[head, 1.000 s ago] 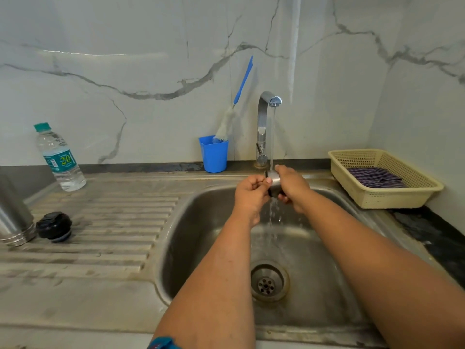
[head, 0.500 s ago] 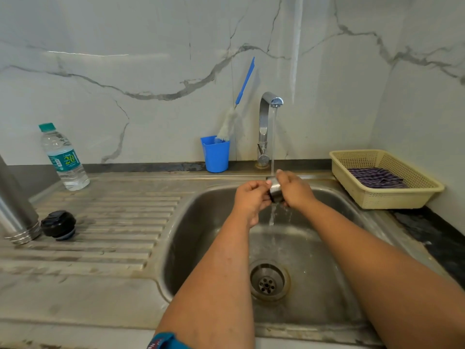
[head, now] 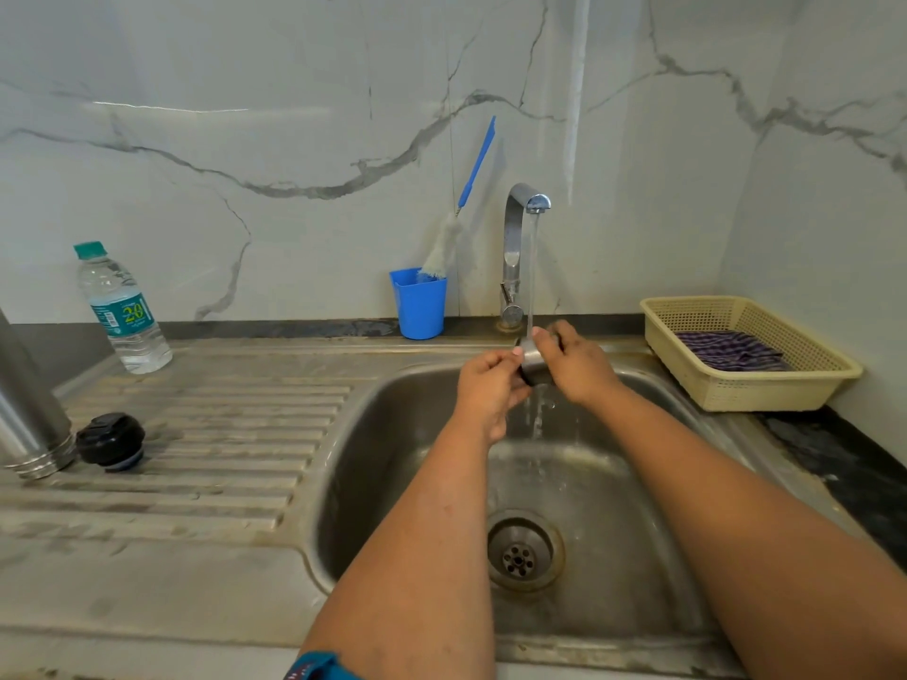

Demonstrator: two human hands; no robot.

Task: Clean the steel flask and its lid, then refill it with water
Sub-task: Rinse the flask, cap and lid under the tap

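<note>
Drain: the drain (head: 524, 552) sits at the bottom of the sink (head: 373, 463), right under your arms. Let the dirty water run down into it.
Your left hand: your left hand (head: 486, 390) has its fingers curled round one side of the steel lid (head: 532, 358). Hold it snug, because wet steel is slippery.
Your right hand: your right hand (head: 574, 363) grips the other side, fingers wrapped over the top. Turn the lid bit by bit so the water reaches every part.
Water: the stream (head: 531, 272) falls from the tap (head: 520, 238) right onto the lid. Keep the lid low over the sink so it does not splash out.
Flask: the steel flask (head: 29, 414) stands far off on the left, on the ribbed draining board (head: 211, 434). It looks like it comes next.
Black cap: the black cap (head: 111, 441) lies just beside the flask.
Brush: the long brush (head: 461, 213) stands in the blue cup (head: 418, 304) by the wall. It may help inside the flask.
</note>
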